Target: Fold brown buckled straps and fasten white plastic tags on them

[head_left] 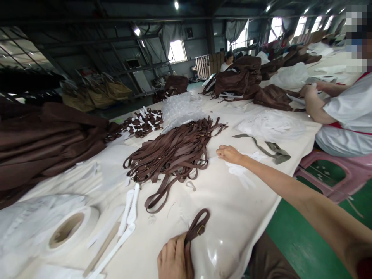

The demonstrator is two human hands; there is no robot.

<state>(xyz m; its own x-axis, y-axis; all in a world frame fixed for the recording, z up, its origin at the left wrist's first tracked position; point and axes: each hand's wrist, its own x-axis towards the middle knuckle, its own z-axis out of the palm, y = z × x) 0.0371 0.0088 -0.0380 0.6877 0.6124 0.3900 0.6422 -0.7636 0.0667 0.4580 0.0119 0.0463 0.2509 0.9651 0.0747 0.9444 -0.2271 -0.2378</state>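
Landmark for all places: the strap pile, a heap of long brown straps lying loose on the pale surface. Well left of the pile: dark brown material in folded layers. Left of the pile and nearer the wearer: a tape roll, white, resting on its side, core visible. Between roll and pile, toward the wearer: white strips, long and narrow, some overlapping. Just beyond the pile's far left side: a cluster of brown pieces with white ties. Nearer the wearer than the pile, well apart from it: the left hand, fingers wrapped around a buckled strap, brown, doubled over. The strap's looped end, with its brass-coloured buckle, projects past the hand on the thumb side, pointing away from the wearer; the remainder runs back beside the palm. Right of the pile, near but not touching: the right hand, fingers curled, low over the surface; cannot tell whether anything is pinched. White cut pieces lie beside and partly behind that hand. Further right of the pile: a grey-green strap, bent over itself. Furthest right of the pile: a seated co-worker, both forearms over the surface's edge.
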